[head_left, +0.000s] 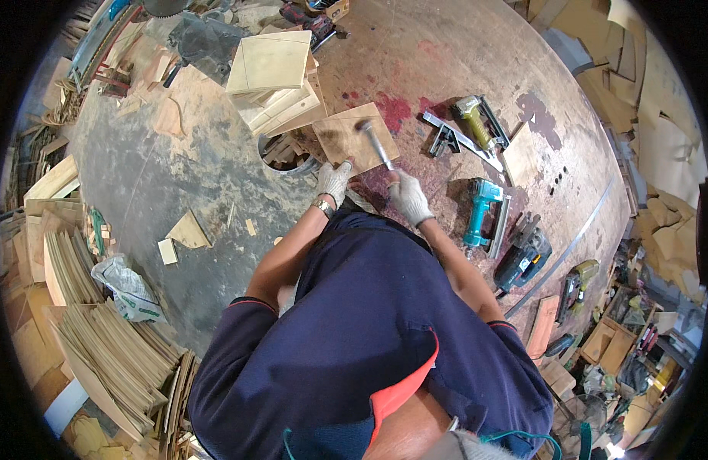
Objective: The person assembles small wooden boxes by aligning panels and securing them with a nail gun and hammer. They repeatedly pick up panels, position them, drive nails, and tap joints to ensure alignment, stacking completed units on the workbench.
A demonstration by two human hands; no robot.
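Observation:
My right hand point(410, 198), in a white knit glove, is closed around the handle of a hammer point(380, 147). The hammer's head, slightly blurred, is over a square wooden board point(340, 136). At the board's near edge, my left hand point(335, 182), also gloved, grips it; some of its fingers are hidden. The board lies tilted in front of me, its left side close to a round metal tin point(309, 167) full of wood offcuts. Just beyond the tin rises a stack of pale square boards point(270, 61).
On the right lie a green nail gun point(472, 121), a combination square point(465, 142), a teal stapler point(483, 213) and a dark jigsaw point(522, 257). A red drill point(312, 23) is at the back. Bundled thin wood strips point(113, 360) and a white bag point(128, 287) are at left.

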